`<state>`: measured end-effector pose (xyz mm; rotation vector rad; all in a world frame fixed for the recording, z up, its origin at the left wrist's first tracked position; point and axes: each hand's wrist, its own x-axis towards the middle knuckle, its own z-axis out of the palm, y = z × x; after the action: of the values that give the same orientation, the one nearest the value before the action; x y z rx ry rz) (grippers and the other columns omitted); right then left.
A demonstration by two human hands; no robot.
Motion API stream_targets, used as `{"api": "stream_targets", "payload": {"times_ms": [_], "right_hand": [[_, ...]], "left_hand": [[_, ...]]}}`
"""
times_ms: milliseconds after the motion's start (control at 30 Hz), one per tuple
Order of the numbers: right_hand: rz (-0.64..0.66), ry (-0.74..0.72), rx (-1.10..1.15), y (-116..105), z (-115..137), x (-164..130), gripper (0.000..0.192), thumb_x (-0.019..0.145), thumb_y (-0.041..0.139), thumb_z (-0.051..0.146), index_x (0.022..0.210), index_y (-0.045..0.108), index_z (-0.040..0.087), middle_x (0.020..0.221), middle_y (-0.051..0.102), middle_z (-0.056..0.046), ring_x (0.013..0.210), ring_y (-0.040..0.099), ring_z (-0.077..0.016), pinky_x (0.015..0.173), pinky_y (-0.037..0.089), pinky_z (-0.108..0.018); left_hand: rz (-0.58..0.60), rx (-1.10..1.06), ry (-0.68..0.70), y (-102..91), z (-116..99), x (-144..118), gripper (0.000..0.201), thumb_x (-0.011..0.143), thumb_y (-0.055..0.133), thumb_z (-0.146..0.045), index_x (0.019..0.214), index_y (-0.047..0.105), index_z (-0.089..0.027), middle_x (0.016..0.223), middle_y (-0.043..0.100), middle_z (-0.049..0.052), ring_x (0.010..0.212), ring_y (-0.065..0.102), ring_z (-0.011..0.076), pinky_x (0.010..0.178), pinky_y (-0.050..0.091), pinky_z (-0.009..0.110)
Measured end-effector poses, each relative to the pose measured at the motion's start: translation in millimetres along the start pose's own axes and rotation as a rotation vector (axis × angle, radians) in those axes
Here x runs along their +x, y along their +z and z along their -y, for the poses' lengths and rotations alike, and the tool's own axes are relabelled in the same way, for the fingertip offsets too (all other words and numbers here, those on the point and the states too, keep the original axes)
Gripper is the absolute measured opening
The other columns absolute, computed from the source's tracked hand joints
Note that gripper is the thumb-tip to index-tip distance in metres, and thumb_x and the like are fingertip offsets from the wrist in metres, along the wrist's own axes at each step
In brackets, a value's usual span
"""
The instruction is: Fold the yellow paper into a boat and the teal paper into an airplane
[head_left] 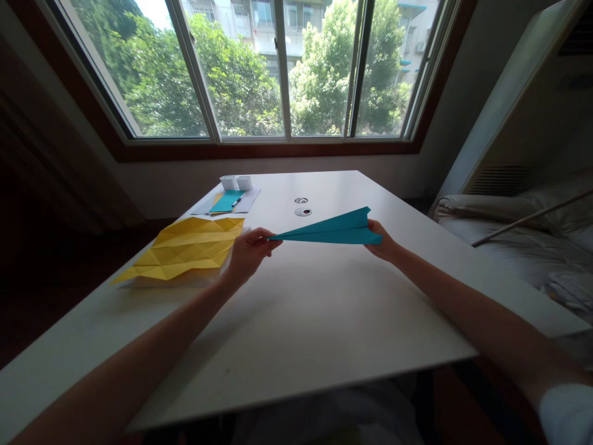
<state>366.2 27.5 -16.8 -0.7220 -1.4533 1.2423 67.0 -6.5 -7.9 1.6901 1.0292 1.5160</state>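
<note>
The broad white tabletop (296,321) fills most of your view, running out toward the wide window (259,68) with trees behind it, and a pale rumpled bed (519,235) sits off to your right. On the table's left side lies the large creased yellow paper sheet (185,248), folded into a grid of ridges, and beyond it a smaller teal paper sheet (227,201) rests on white paper near two small white boxes (236,182). You hold the folded teal paper plane (331,229) above the table's middle, level, its point aimed left. Your left hand (248,253) is closed in a pinch on the nose tip; your right hand (382,242) is curled round the wide tail end, fingers under it, thumb hidden behind the paper. The risk, as I judge it, lies in that nose pinch: squeeze too hard and you could crush or bend the fine point, and pulling the two ends apart could spring the folds open or tear the centre crease.
</note>
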Motion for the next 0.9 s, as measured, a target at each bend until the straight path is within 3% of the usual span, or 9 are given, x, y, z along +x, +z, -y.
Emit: {"api": "stream_targets", "payload": {"times_ms": [167, 333, 433, 567, 733, 900], "right_hand": [[0.05, 0.021, -0.017, -7.6, -1.6, 1.2, 0.031, 0.044, 0.081, 0.035, 0.069, 0.067, 0.023, 0.076, 0.069, -0.002, 0.088, 0.06, -0.0271, 0.074, 0.047, -0.039], [0.034, 0.02, -0.033, -10.3, -3.0, 2.2, 0.034, 0.044, 0.081, 0.037, 0.071, 0.067, 0.022, 0.077, 0.07, -0.003, 0.089, 0.06, -0.0274, 0.075, 0.047, -0.039], [0.037, 0.016, -0.052, -12.5, -3.8, 2.4, 0.036, 0.043, 0.081, 0.037, 0.073, 0.067, 0.021, 0.075, 0.069, -0.003, 0.086, 0.06, -0.0265, 0.073, 0.047, -0.038], [0.02, -0.003, -0.101, -12.3, -4.1, 1.0, 0.034, 0.043, 0.081, 0.033, 0.071, 0.065, 0.02, 0.068, 0.066, -0.001, 0.072, 0.061, -0.0213, 0.068, 0.047, -0.036], [-0.078, 0.074, -0.107, 3.9, 0.9, -1.3, 0.03, 0.045, 0.08, 0.029, 0.066, 0.062, 0.019, 0.062, 0.062, 0.0, 0.063, 0.058, -0.0168, 0.061, 0.047, -0.032], [-0.278, 0.227, 0.149, 34.4, 8.8, -4.9, 0.024, 0.054, 0.076, 0.028, 0.07, 0.06, 0.023, 0.071, 0.063, 0.001, 0.066, 0.058, -0.0146, 0.06, 0.048, -0.028]], "left_hand": [[0.11, 0.083, 0.14, -1.4, -4.4, -1.1, 0.015, 0.064, 0.071, -0.025, 0.061, 0.06, -0.014, 0.063, 0.055, -0.001, 0.049, 0.047, 0.0069, 0.043, 0.039, 0.019], [0.15, 0.141, 0.172, -0.9, -5.2, -2.9, 0.02, 0.066, 0.07, -0.029, 0.061, 0.058, -0.014, 0.064, 0.055, 0.0, 0.049, 0.048, 0.0076, 0.043, 0.04, 0.019], [0.185, 0.238, 0.106, -1.7, -4.8, -3.8, 0.02, 0.069, 0.068, -0.033, 0.071, 0.06, -0.015, 0.062, 0.057, 0.0, 0.05, 0.05, 0.0087, 0.046, 0.042, 0.019], [0.184, 0.359, 0.117, -0.6, -8.6, -6.2, 0.031, 0.069, 0.067, -0.035, 0.092, 0.057, -0.018, 0.085, 0.064, 0.005, 0.062, 0.059, 0.012, 0.052, 0.047, 0.021], [0.23, 0.547, 0.212, 4.0, -12.9, -9.8, 0.017, 0.072, 0.062, -0.032, 0.083, 0.061, -0.019, 0.077, 0.063, 0.004, 0.063, 0.058, 0.0131, 0.055, 0.048, 0.022], [0.23, 0.596, 0.171, 12.0, -10.4, -15.3, 0.014, 0.075, 0.059, -0.031, 0.078, 0.062, -0.018, 0.066, 0.063, 0.003, 0.055, 0.058, 0.0128, 0.055, 0.047, 0.023]]}}
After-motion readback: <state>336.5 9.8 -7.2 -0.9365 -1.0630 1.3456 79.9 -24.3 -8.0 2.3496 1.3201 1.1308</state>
